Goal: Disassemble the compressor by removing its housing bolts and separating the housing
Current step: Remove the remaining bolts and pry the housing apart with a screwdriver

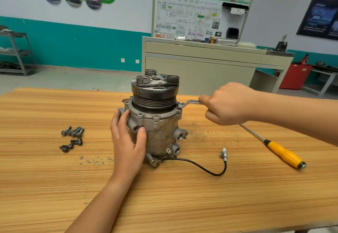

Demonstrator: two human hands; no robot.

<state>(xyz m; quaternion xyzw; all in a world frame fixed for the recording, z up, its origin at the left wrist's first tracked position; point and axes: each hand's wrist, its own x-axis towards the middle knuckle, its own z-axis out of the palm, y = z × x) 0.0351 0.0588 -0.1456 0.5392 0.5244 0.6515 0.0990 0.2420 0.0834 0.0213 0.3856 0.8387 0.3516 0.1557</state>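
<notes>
A grey shelf rack (16, 53) at the upper left of the frame holds dark parts, too blurred to name. On the wooden table (54, 187), a loose heap of bolts (72, 137) lies left of centre, well apart from the compressor (161, 128). The table's far edge runs across the middle of the frame behind the compressor, and its near edge cuts the lower right corner. Bare wood fills the lower half of the frame. A yellow-handled screwdriver (281, 153) lies at the right, its shaft passing under the right forearm.

The compressor stands upright at the centre, a dull grey metal body with a dark grooved pulley (154, 95) on top. A black cable (201, 167) curls from its base to a small plug (224, 155). The left hand (126, 135) wraps the body's left side, thumb on the front. The right hand (228, 104) is fisted round a wrench (188, 103), whose ring end sits on the upper flange at the right.
</notes>
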